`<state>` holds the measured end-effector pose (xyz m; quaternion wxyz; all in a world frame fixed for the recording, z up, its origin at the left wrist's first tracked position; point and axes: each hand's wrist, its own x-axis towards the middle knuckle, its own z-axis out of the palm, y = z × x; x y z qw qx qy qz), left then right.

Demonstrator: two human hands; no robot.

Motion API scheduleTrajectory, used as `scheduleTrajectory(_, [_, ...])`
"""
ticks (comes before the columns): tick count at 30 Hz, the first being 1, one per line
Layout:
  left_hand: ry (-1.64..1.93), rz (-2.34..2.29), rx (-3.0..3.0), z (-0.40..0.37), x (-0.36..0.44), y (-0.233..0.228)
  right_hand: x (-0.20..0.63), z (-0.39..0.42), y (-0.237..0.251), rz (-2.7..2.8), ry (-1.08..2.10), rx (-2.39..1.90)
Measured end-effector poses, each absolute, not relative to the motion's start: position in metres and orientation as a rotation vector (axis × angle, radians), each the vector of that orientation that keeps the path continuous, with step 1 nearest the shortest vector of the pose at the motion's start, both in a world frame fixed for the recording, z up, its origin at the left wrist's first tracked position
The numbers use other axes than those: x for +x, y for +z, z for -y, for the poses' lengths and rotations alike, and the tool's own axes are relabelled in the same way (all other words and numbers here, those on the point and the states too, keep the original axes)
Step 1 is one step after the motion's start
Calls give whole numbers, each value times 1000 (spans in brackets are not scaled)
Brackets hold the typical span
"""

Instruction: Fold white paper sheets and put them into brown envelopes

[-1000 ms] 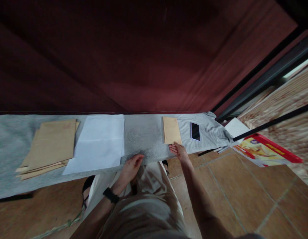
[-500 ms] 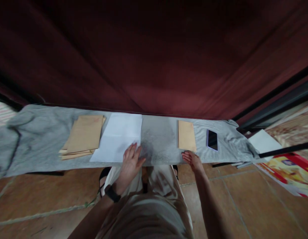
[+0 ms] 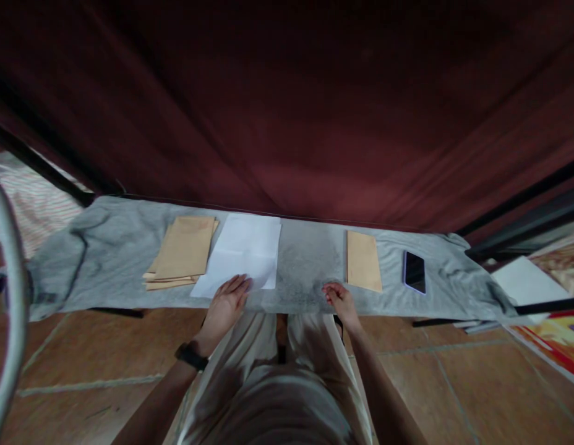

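Observation:
My left hand (image 3: 229, 303), with a dark watch on its wrist, lies with fingers stretched over the near edge of the white paper sheets (image 3: 243, 247). The top sheet sits slightly askew, so another sheet's edge shows along the right side. Over the grey cloth (image 3: 310, 253), my right hand (image 3: 340, 301) has its fingers curled in, and nothing shows in them. It is nearest to a small stack of brown envelopes (image 3: 364, 261) to its right. Left of the paper lies a larger stack of brown envelopes (image 3: 185, 247), loosely fanned at its near edge.
A phone (image 3: 414, 272) with a purple edge lies on the cloth at the right. A dark red curtain (image 3: 287, 123) hangs behind the long narrow surface. Black metal bars (image 3: 523, 198) stand at the right. A pale curved tube (image 3: 11, 296) crosses the far left.
My left hand has slid left along the paper, and the top sheet now sits askew. My right hand has moved left, away from the small envelope stack, and its fingers have curled in.

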<state>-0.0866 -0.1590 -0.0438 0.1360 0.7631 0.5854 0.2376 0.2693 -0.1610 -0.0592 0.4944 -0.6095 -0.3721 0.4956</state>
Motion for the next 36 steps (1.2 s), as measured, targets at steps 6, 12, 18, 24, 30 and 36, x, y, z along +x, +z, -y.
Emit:
scheduleTrajectory(6, [671, -1546, 2402, 171, -23, -17, 240, 154, -47, 738, 1395, -1402])
scheduleTrajectory(12, [511, -1366, 2688, 195, 67, -26, 222, 150, -39, 613, 1487, -1230])
scheduleTrajectory(18, [554, -1320, 2698, 189, 62, -35, 243, 145, -45, 592, 1403, -1316])
scheduleTrajectory(24, [450, -1445, 2672, 176, 28, -39, 256, 145, -50, 554, 1361, -1384])
scheduleTrajectory(30, [759, -1475, 2227, 180, 4, -28, 247, 139, -35, 604, 1337, -1363])
scheduleTrajectory(36, [1117, -1384, 995, 168, -31, 1, 242, 132, -6, 744, 1354, -1286])
